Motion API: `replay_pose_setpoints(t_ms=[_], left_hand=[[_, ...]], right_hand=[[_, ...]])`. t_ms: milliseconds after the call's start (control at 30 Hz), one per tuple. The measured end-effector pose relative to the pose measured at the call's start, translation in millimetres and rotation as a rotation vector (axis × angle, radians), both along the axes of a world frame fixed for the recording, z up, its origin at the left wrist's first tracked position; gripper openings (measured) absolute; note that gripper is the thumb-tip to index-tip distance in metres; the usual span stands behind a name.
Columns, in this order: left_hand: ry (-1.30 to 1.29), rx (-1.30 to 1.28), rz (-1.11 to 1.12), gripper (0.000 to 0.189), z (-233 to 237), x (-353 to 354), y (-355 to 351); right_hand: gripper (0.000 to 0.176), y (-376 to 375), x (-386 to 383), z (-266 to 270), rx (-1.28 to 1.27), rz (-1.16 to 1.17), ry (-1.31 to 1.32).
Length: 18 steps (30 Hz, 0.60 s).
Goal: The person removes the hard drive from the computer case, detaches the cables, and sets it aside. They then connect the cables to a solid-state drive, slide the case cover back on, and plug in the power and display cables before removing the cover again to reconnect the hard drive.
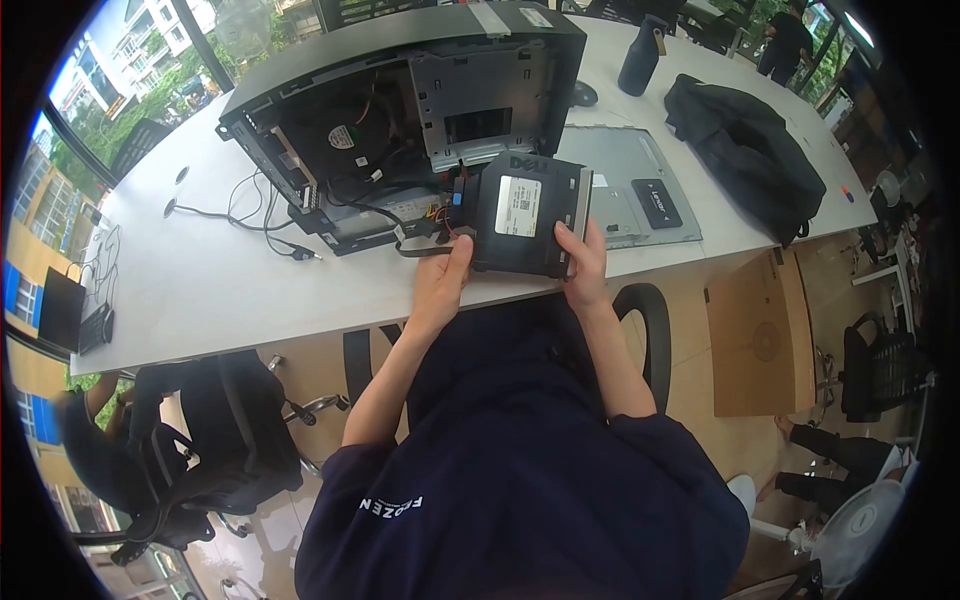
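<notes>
Left hand (440, 285), right hand (583, 265) grip drive (525, 210); cables (420, 237) maybe linking case (400, 60).

office: long white table (200, 290), swivel chairs (215, 440), big windows (130, 80) onto buildings.

I see a long white table (200, 290) running across my view. An open desktop computer case (400, 90) lies on its side, with loose black cables (250, 215) trailing from it over the bare top. Just right of the case a grey side panel (620, 170) lies flat. Further right there is a black bag (745, 150), and behind the panel a dark bottle (642, 55) stands upright near a mouse (585, 93).
</notes>
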<state>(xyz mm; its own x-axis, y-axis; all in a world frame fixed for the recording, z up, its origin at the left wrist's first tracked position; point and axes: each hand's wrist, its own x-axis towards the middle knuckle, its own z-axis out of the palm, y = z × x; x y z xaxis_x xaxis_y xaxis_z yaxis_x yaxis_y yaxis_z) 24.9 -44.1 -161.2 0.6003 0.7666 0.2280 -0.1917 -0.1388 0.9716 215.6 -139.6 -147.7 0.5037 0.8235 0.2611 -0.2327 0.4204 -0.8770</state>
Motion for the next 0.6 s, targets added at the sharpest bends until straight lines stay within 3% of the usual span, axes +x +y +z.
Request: replay_pose_setpoints(t_ms=[267,433,600], left_hand=[[-0.039,-0.095,-0.118,0.061,-6.4,-2.9,5.0],[0.028,-0.050,0.046,0.064,-3.0,0.8,0.1],[-0.004,-0.107,0.006,0.064,-3.7,-0.7,3.3]], right_hand=[[0.041,-3.4,2.7,3.0,-0.007,0.067,0.025],[0.041,-0.6,-2.3,2.1,0.014,-0.001,-0.012],[0.042,-1.2,1.1,2.0,0.012,0.019,-0.010]])
